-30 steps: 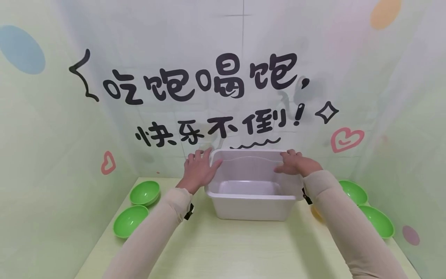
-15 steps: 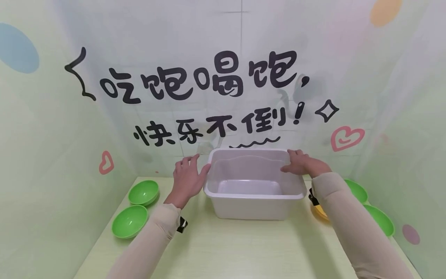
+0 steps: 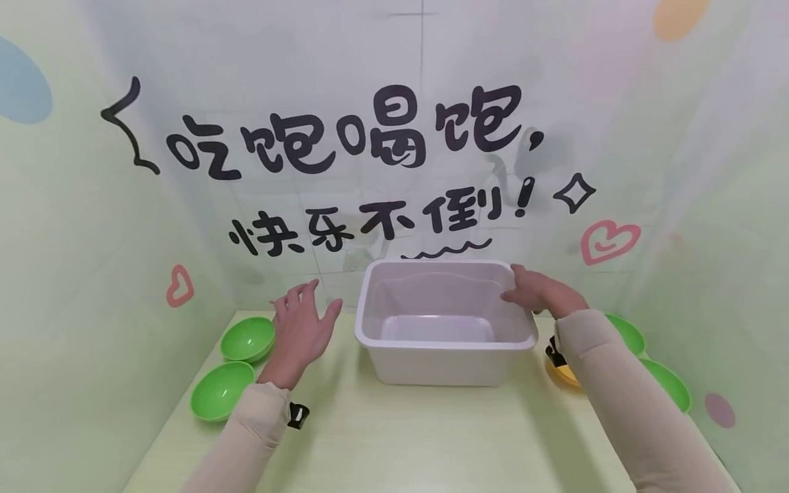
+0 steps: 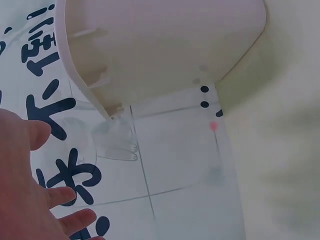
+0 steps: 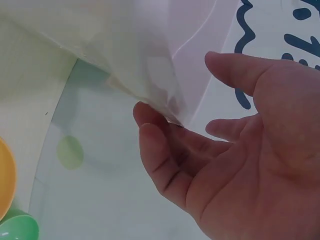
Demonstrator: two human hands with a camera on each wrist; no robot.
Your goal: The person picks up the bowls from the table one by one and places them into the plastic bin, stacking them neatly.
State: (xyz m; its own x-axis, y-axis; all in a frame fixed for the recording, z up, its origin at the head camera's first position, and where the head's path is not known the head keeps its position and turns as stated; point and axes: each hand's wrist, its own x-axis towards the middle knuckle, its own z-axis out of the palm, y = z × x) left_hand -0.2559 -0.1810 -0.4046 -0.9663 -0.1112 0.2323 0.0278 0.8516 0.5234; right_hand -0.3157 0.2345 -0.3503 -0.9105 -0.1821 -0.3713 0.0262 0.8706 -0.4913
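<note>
A pale lilac-white rectangular plastic basin [image 3: 440, 368] stands upright at the back of the table, its inside bare. To its left, my left hand [image 3: 300, 335] hovers with fingers spread, apart from the rim. The left wrist view shows gap between that hand [image 4: 25, 185] and the basin's underside and wall [image 4: 165, 50]. My right hand [image 3: 542, 291] is at the basin's back right corner. From the right wrist, the fingers of this hand [image 5: 225, 165] curve loosely by the rim's outer side, and its thumb stands off the basin wall [image 5: 145, 55].
Two green bowls [image 3: 222, 390] sit at the table's left edge. More green bowls [image 3: 668, 383] stand on the right, with an orange dish [image 3: 564, 373] partly under my right sleeve. A printed cloth backdrop [image 3: 345, 55] rises right behind the basin.
My left hand has left the basin's rim and moved left and towards me. My right hand has shifted a little right along the rim. The basin stays about where it was.
</note>
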